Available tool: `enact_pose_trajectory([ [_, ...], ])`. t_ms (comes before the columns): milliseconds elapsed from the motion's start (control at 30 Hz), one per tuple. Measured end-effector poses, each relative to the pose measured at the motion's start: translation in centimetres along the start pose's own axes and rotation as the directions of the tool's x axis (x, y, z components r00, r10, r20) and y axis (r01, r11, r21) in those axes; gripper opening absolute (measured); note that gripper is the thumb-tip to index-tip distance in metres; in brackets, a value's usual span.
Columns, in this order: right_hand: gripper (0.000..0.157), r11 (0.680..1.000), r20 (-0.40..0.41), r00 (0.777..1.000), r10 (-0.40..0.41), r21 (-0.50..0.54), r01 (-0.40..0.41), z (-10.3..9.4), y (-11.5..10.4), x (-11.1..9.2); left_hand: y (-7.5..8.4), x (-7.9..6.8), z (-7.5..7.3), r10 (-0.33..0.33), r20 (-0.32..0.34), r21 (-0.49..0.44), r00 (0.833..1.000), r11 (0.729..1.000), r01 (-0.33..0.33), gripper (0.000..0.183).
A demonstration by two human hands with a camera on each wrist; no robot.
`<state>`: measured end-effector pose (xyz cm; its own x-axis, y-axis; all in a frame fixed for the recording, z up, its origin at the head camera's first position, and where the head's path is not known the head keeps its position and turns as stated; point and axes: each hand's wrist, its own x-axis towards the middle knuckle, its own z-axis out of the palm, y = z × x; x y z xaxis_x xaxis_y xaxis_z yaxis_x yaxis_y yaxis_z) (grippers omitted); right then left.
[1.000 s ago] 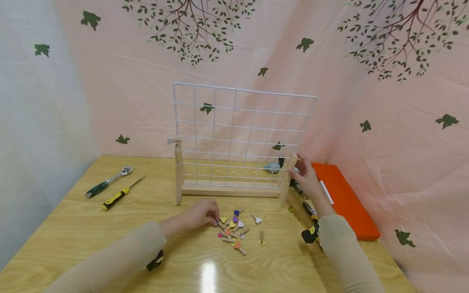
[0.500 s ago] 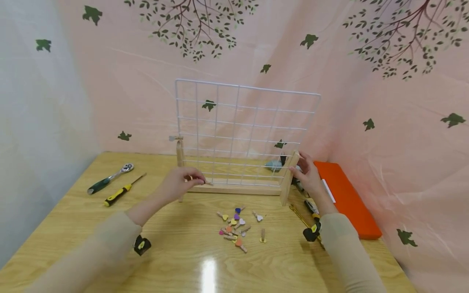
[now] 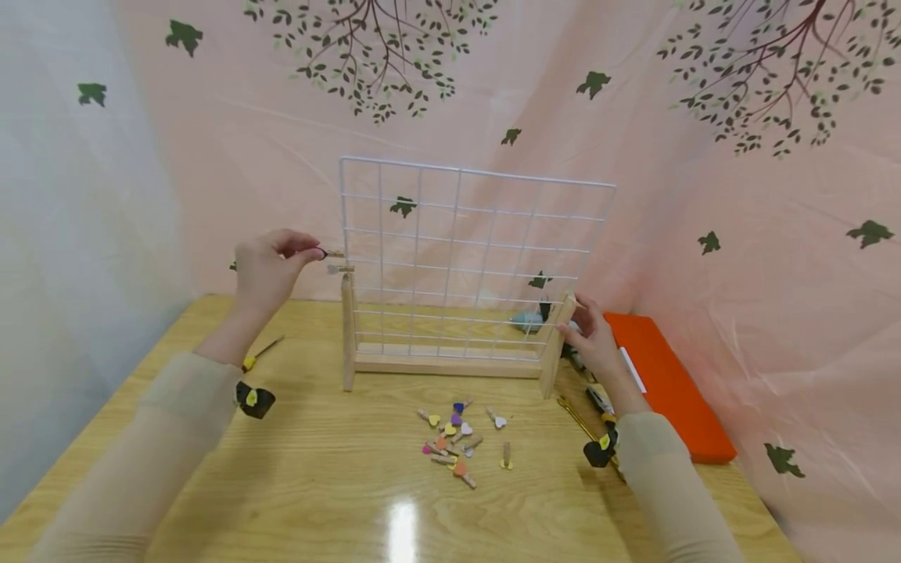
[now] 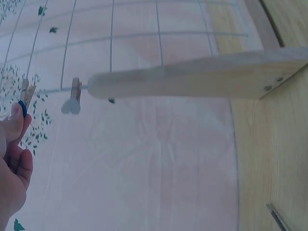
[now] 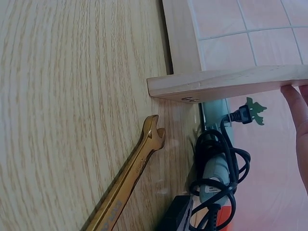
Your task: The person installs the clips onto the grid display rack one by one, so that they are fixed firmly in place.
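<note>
- Pinching a small wooden clip (image 3: 335, 254) by its decorated end, the left hand (image 3: 271, 262) hung, in the head view, at the left edge of the white wire grid (image 3: 460, 170). A pale-heart clip (image 3: 341, 269) sat just below, near the top of the left post (image 3: 348, 336). The right hand (image 3: 594, 340) gripped the upper right post (image 3: 556, 348). Loose heart clips (image 3: 450, 429) lay in a cluster on the table (image 3: 317, 469) before the stand, well apart from both hands; an orange-red case (image 3: 669, 391) lay at right.
- From the left wrist, the held clip's blue end showed under the thumb, its wooden tips at the edge wire; whether they had closed on it could not be told.
- From the right wrist, fingertips touched the right post; a gold wrench (image 5: 127, 178) and a black-corded tool (image 5: 215, 174) lay nearby.
</note>
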<state>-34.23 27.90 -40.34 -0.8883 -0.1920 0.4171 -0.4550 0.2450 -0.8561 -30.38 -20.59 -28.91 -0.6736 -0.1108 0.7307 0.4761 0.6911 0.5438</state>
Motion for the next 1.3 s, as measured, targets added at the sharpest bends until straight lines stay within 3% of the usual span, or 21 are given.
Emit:
enact_pose_trajectory([
  [200, 0.058, 1.0, 0.002, 1.0, -0.003, -0.014, 0.003, -0.2, 0.3, 0.1, -0.8, 1.3, 0.4, -0.076, 0.03, 0.026, 0.997, 0.997, 0.076, 0.023],
  [367, 0.058, 1.0, 0.001, 1.0, 0.017, -0.001, -0.017, -0.1, -0.5, 0.0, -0.8, 1.8, 1.2, -0.119, 0.059, -0.003, 0.991, 0.993, 0.119, 0.023],
  [633, 0.059, 1.0, -0.007, 1.0, 0.023, -0.009, -0.023, 0.4, -2.3, -0.4, -1.1, 1.7, 1.8, -0.094, 0.076, -0.02, 0.993, 0.995, 0.096, 0.023],
  [867, 0.058, 1.0, -0.002, 1.0, 0.025, 0.004, -0.025, 0.4, -2.4, -0.5, -0.4, 0.4, 1.0, -0.066, 0.043, -0.043, 0.997, 0.997, 0.068, 0.027],
  [1033, 0.058, 1.0, -0.003, 1.0, 0.028, -0.007, -0.028, 0.2, -1.9, -0.4, 0.7, -1.9, 1.3, -0.04, 0.123, -0.049, 0.992, 0.998, 0.047, 0.03],
  [1167, 0.059, 1.0, -0.003, 1.0, 0.021, -0.018, -0.021, -0.1, -0.7, -0.1, 1.1, -4.6, 3.1, 0.01, 0.27, -0.072, 0.963, 0.997, 0.01, 0.032],
  [1300, 0.059, 1.0, -0.001, 1.0, 0.023, -0.019, -0.023, -0.3, 0.4, 0.0, 0.7, -7.6, 5.8, 0.036, 0.44, -0.092, 0.897, 0.996, 0.005, 0.034],
])
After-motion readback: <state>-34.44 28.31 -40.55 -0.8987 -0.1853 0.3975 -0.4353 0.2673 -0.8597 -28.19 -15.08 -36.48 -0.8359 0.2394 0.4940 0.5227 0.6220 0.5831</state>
